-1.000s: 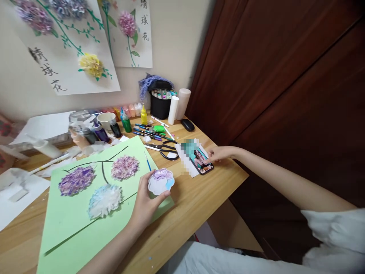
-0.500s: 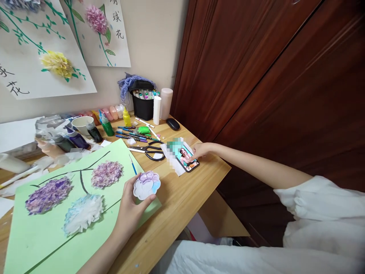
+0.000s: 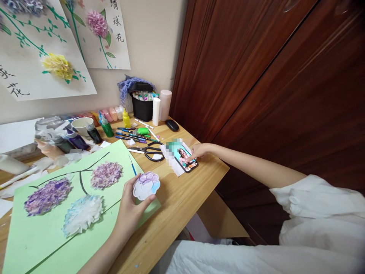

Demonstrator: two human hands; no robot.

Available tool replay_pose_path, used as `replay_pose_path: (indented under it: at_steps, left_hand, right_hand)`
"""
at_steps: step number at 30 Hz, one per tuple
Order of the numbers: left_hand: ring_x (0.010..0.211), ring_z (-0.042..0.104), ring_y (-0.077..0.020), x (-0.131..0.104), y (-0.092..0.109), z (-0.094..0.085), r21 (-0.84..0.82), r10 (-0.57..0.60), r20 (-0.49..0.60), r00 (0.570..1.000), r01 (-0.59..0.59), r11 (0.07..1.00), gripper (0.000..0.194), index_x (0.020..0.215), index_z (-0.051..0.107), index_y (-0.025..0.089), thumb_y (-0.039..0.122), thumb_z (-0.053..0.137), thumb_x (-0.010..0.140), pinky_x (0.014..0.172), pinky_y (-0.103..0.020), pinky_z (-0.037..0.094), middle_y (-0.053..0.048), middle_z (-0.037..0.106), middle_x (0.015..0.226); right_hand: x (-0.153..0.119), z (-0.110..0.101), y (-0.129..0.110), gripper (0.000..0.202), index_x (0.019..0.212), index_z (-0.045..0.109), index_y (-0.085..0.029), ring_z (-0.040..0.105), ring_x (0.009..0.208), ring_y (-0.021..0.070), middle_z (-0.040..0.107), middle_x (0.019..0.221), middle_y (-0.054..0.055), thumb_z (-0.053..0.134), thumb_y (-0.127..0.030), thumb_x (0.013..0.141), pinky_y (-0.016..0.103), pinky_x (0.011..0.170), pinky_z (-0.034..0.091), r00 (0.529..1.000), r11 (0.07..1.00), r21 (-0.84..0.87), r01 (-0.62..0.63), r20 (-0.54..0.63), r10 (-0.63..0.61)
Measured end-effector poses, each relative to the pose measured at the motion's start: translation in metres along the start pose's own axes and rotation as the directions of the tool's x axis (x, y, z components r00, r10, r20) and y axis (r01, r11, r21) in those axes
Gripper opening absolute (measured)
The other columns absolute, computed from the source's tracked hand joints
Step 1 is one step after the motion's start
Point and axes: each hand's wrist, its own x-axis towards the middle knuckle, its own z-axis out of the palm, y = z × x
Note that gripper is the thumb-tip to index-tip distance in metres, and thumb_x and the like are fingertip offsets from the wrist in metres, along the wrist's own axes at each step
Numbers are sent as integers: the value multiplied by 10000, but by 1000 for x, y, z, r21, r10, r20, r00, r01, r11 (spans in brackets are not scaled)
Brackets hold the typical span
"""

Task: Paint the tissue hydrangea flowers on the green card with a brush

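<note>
My left hand [image 3: 131,203] grips a small white flower-shaped paint palette [image 3: 146,187], its wells stained purple and blue. The palette is held over the right edge of the green paper [image 3: 114,228]. On that paper are a purple flower [image 3: 48,196], a pink-purple flower [image 3: 107,175] and a white-and-blue flower [image 3: 83,215], joined by dark painted stems. My right hand [image 3: 201,150] reaches across to a smartphone [image 3: 186,156] lying on the desk, its index finger stretched over the lit screen. Nothing is held in that hand. A thin blue-handled paintbrush [image 3: 132,166] lies near the palette.
Black-handled scissors [image 3: 154,153], several pens [image 3: 132,136] and a black mouse [image 3: 172,125] lie behind the phone. Paint bottles [image 3: 107,127], a paper cup [image 3: 82,125] and a black marker holder [image 3: 142,108] stand along the wall. A dark wooden cabinet [image 3: 256,95] rises at right.
The index finger of my right hand has shifted slightly on the phone screen. My left hand stays put with the palette. The view has moved a little.
</note>
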Motion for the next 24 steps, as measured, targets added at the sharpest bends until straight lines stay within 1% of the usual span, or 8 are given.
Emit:
replay_pose_path:
  at_steps: [3, 6, 10, 16, 19, 22, 24]
  left_hand:
    - [1279, 483, -318, 0, 2, 1, -6, -2, 0, 1000, 2, 1000, 748, 1303, 481, 208, 517, 775, 689, 1094, -512, 355, -138, 477, 1376]
    - [1268, 487, -324, -1, 5, 2, 16, 7, 0, 1000, -7, 1000, 731, 1285, 496, 203, 516, 774, 685, 1074, -509, 373, -137, 490, 1351]
    - [1285, 469, -334, -2, 8, 1, 45, 7, -11, 1000, -6, 999, 720, 1262, 519, 198, 514, 779, 670, 1063, -496, 388, -135, 506, 1327]
    - [1281, 489, -322, -2, 7, 1, 45, -8, -11, 1000, 9, 999, 705, 1264, 525, 228, 512, 780, 672, 1057, -477, 403, -115, 514, 1334]
    - [1264, 506, -316, -2, 6, 1, 36, -4, -16, 1000, 5, 999, 699, 1252, 538, 233, 514, 788, 662, 1041, -463, 424, -111, 522, 1324]
    - [1260, 507, -315, -2, 6, 1, 35, 7, -15, 1000, -6, 999, 685, 1247, 547, 238, 507, 791, 666, 1023, -459, 440, -112, 520, 1329]
    - [1259, 506, -315, -2, 5, 1, 42, 11, -12, 1000, -10, 999, 679, 1249, 548, 240, 502, 790, 672, 1018, -457, 442, -112, 516, 1335]
  right_hand:
    - [-1, 1, -3, 724, 606, 506, -190, 464, 569, 125, 463, 540, -34, 740, -830, 363, 259, 515, 373, 997, 997, -23, -68, -26, 67]
    - [-2, 2, -5, 705, 599, 497, -194, 484, 587, 136, 470, 554, -28, 752, -814, 381, 264, 522, 387, 995, 996, -15, -91, -43, 91]
    - [-3, 5, -3, 698, 580, 466, -205, 470, 577, 134, 453, 553, -33, 747, -819, 400, 266, 515, 382, 995, 996, 26, -82, -51, 83]
    - [-6, 4, 6, 706, 622, 455, -209, 439, 562, 105, 475, 590, -35, 686, -856, 459, 256, 520, 377, 999, 990, 140, -33, -36, 38]
    - [-11, 2, 7, 703, 626, 484, -200, 439, 574, 96, 496, 604, -39, 745, -812, 400, 247, 535, 371, 1000, 988, 151, -5, -2, 6]
    - [-17, 0, 5, 678, 634, 534, -192, 446, 593, 100, 514, 612, -44, 838, -707, 314, 242, 541, 352, 999, 991, 130, 22, 34, -26]
    - [-19, 0, 4, 658, 638, 547, -194, 457, 609, 111, 518, 619, -45, 875, -640, 283, 243, 543, 336, 999, 994, 103, 27, 29, -30]
